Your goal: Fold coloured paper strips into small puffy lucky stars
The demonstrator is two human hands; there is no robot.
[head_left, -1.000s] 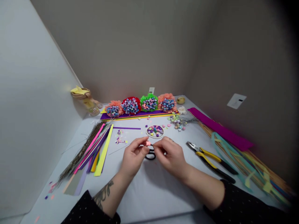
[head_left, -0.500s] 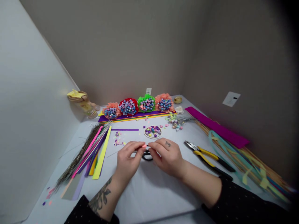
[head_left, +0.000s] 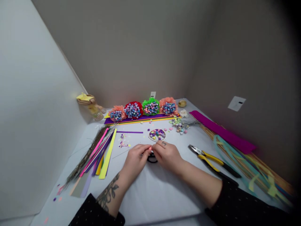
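Observation:
Between my fingertips is a small coral-pink folded paper piece (head_left: 150, 148), mostly hidden. My left hand (head_left: 138, 157) pinches it from the left. From the other side, my right hand (head_left: 168, 157) closes thumb and forefinger on it, so the hands meet. Black-handled scissors (head_left: 152, 158) lie on the table just below, partly covered by the hands. Beyond the fingers sits a round shallow dish (head_left: 149, 135) of small purple, pink and yellow paper stars (head_left: 157, 134). A few purple and yellow paper scraps (head_left: 123, 144) lie left of the dish.
Coloured paper strips (head_left: 108, 153) and thin wires (head_left: 87, 157) lie on the left. Pliers (head_left: 213, 163) with yellow-black handles are at the right, near sticks and a magenta sheet (head_left: 223, 131). Paper flower clusters (head_left: 133, 110) line the back; a jar (head_left: 91, 108) stands at back left.
My hands have drawn closer together around the pink paper piece, the right fingers now touching the left. The whole view has shifted slightly, so everything sits a little further right and lower.

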